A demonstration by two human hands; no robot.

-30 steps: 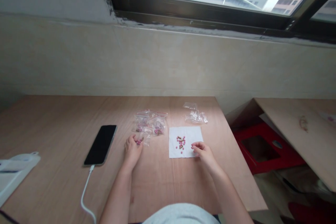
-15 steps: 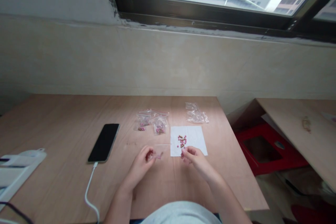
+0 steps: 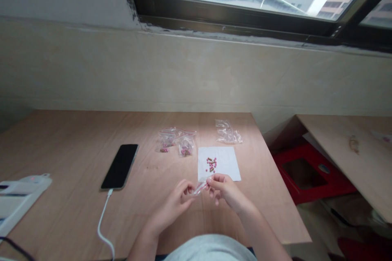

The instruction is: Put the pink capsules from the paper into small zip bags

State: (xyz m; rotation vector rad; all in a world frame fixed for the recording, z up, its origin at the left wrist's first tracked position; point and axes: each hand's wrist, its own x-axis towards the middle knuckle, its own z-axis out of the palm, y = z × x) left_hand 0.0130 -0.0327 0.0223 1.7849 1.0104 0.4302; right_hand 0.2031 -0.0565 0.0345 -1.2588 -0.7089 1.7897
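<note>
A small clear zip bag [image 3: 199, 188] with a pinkish-red strip is held tilted just in front of a white paper sheet [image 3: 226, 163]. My left hand [image 3: 180, 197] is closed on the bag's left end. The fingers of my right hand [image 3: 225, 187] are closed at its other end; whether they also hold a pill is hidden. On the paper lie several round pink pills [image 3: 213, 164] and some brown capsules [image 3: 212, 169]. Beyond my left hand, zip bags [image 3: 185, 147] with pink and brown pills inside rest on the table.
More clear bags [image 3: 228, 132] lie at the table's back right. A black phone [image 3: 120, 166] with a white cable [image 3: 100, 224] sits to the left, beside a white power strip [image 3: 23, 195]. The table's right edge borders a gap with a red box [image 3: 312, 171].
The zip bag has moved right and is now tilted between both hands. My right hand has left the pills on the paper and come to the bag.
</note>
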